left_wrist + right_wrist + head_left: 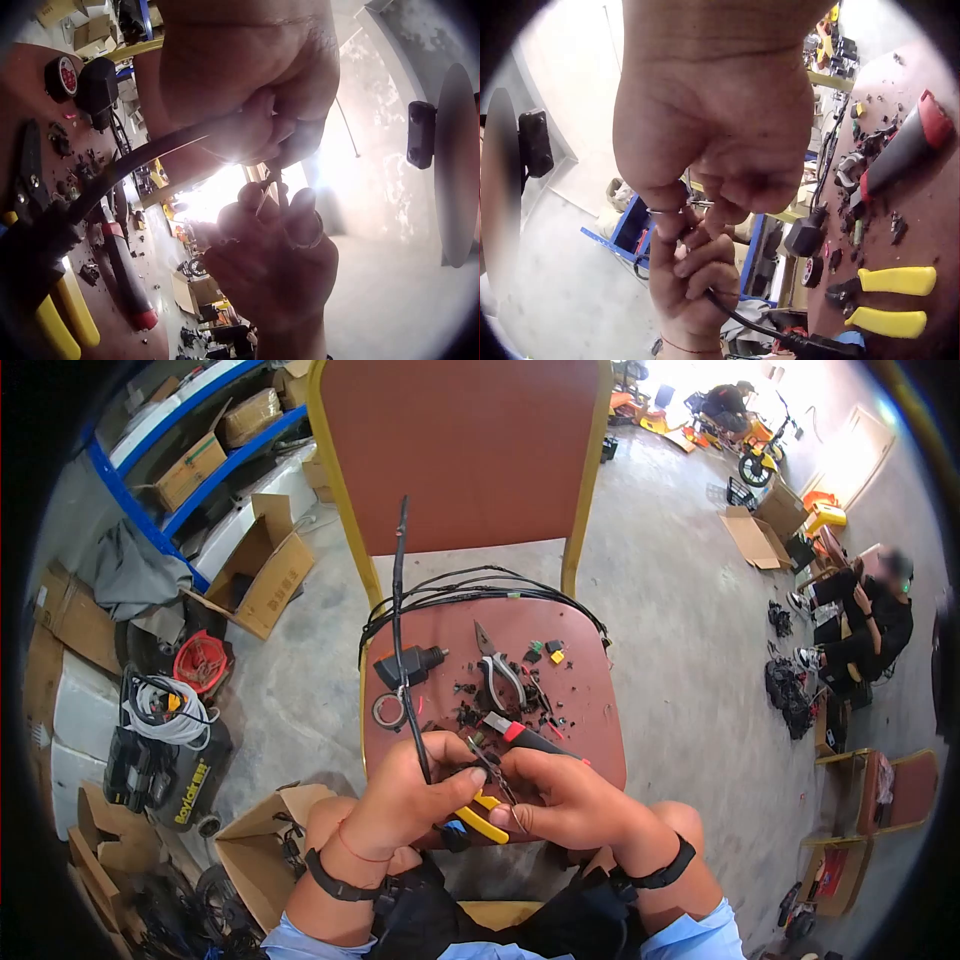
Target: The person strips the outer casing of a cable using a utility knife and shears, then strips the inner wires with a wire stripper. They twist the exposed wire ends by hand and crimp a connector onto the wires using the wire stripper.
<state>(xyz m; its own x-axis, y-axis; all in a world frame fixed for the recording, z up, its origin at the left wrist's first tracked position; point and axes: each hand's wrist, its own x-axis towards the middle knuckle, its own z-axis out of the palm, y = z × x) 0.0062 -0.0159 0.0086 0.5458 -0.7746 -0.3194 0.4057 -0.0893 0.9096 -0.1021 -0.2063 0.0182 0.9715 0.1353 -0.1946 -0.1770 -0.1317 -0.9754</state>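
Note:
The left hand (425, 785) curls round a black cable (398, 610) whose upper length rises past the chair seat. Both hands meet over the seat's front edge; the right hand (565, 795) pinches thin dark wire ends (508, 792) beside the left fingertips. In the right wrist view the cable (742, 324) runs out from the left hand (694, 281). Yellow-handled pliers (485, 825) lie just under the hands, with a red-and-black utility knife (530, 738) beyond them. What exactly the fingertips hold is too small to tell.
On the seat (590, 730) are grey-handled pliers (500, 675), a black tool or plug (410, 665), a tape roll (388, 710) and dark scraps. Looped cables (480, 585) cross the seat's back. Boxes (265, 575) stand left; a seated person (870, 620) is at right.

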